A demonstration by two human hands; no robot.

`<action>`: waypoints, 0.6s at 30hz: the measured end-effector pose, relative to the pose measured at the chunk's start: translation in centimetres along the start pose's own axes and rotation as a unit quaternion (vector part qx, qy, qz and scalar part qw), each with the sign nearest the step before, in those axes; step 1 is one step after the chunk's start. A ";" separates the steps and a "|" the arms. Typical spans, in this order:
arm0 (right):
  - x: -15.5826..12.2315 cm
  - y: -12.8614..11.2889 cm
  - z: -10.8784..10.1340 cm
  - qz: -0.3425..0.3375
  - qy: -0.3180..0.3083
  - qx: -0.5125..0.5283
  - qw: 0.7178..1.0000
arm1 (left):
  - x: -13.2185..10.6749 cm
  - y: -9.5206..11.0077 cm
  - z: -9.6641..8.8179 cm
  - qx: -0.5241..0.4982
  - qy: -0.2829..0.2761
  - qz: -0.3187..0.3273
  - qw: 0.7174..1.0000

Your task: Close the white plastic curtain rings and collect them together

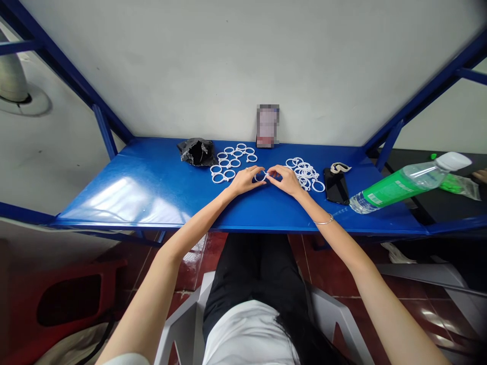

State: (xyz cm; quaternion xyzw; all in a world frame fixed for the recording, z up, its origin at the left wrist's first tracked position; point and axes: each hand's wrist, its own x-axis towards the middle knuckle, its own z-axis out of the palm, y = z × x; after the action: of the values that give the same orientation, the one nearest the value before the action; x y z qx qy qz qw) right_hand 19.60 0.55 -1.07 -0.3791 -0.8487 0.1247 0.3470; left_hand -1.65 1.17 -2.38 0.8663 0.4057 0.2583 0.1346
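Both my hands meet at the middle of the blue table (152, 187). My left hand (247, 180) and my right hand (286, 180) pinch one white plastic ring (261, 176) between their fingertips. To the left of my hands lie several white rings (232, 161) spread out flat. A tangled heap of white rings (306, 173) sits just right of my right hand. A thin bracelet is on my right wrist.
A crumpled black bag (197, 151) lies at the back left. A small card (267, 125) leans on the wall. A black phone (336, 186), a small ring-shaped object (340, 167) and a tilted water bottle (407, 182) sit on the right. Blue frame struts rise at both sides.
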 end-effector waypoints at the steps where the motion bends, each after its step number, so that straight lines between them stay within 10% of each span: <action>1: 0.0 0.0 0.0 -0.002 -0.001 0.000 1.000 | 0.0 0.0 0.0 0.001 -0.001 0.000 1.000; 18: 0.0 0.2 0.6 -0.023 0.035 -0.009 0.999 | -0.1 0.2 -0.1 0.028 0.010 0.017 0.999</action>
State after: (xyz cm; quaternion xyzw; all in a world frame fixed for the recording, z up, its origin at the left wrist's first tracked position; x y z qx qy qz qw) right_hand 19.35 0.74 -1.59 -0.3667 -0.8454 0.0959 0.3763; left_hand -1.63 0.94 -2.19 0.8737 0.3996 0.2582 0.1019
